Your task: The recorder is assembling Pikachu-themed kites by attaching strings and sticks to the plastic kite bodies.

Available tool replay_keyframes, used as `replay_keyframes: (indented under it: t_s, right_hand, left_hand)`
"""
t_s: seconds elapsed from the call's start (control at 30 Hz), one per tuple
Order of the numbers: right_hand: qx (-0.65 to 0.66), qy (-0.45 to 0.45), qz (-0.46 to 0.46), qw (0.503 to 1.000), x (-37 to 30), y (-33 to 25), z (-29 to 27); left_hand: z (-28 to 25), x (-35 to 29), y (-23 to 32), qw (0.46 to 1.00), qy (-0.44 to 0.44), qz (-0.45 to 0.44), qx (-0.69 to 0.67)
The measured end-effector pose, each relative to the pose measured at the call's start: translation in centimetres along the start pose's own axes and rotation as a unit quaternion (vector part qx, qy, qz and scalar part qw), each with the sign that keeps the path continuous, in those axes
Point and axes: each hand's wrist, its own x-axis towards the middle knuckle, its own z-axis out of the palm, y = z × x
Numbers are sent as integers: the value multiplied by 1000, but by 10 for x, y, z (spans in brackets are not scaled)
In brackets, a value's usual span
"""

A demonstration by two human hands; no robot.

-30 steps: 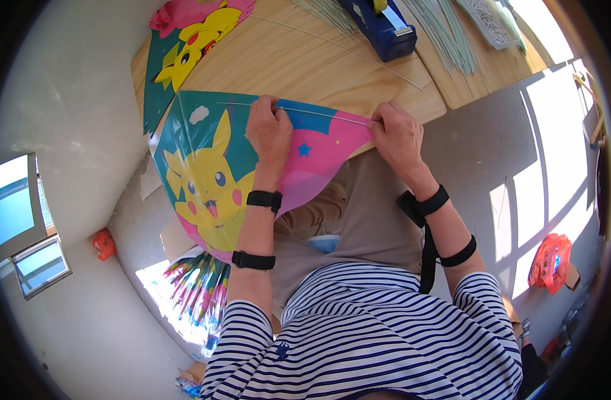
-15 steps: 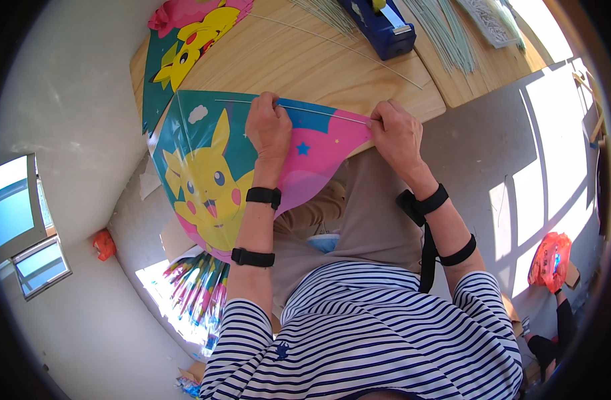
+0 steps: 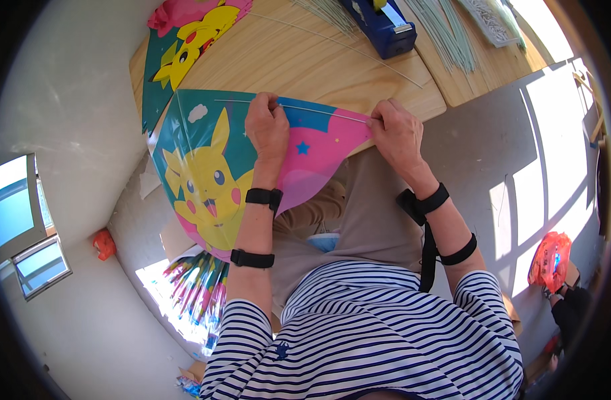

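A kite sail (image 3: pixel 305 167) of thin printed sheet, green, blue and pink with a yellow cartoon figure, hangs from the table edge over my lap. Along its upper edge runs a thin pale rod (image 3: pixel 319 109). My left hand (image 3: pixel 267 130) is closed in a pinch on the rod and sail edge, near the middle of the rod. At the pink right corner, my right hand (image 3: pixel 397 137) pinches the sail together with the rod's end. The fingertips of both hands are partly hidden.
On the wooden table (image 3: pixel 319 60) are a blue tape dispenser (image 3: pixel 392 41), loose pale rods (image 3: pixel 445 33), a clear tray of small white pieces (image 3: pixel 489 23) and more printed sails (image 3: pixel 199 43). Colourful folded sails (image 3: pixel 199 283) lie low left. A person (image 3: pixel 569 310) is by a red bag (image 3: pixel 551 260).
My hands, the rod and the sail stay almost still. At the lower right the other person has shifted beside the red bag.
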Motion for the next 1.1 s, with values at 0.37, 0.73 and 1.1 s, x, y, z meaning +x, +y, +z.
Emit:
replay_keyframes:
  t_s: [0.37,0.73,1.1]
  right_hand:
    - [14,11,-4,1000,-1,1,1]
    - [9,-1,10,1000,0,-2,0]
    - [68,-25,35,997,4,4,-7]
  left_hand:
    - [-3,-2,5,1000,1,14,17]
    - [8,-42,44,962,-103,252,35]
    - [6,-44,49,966,-113,231,34]
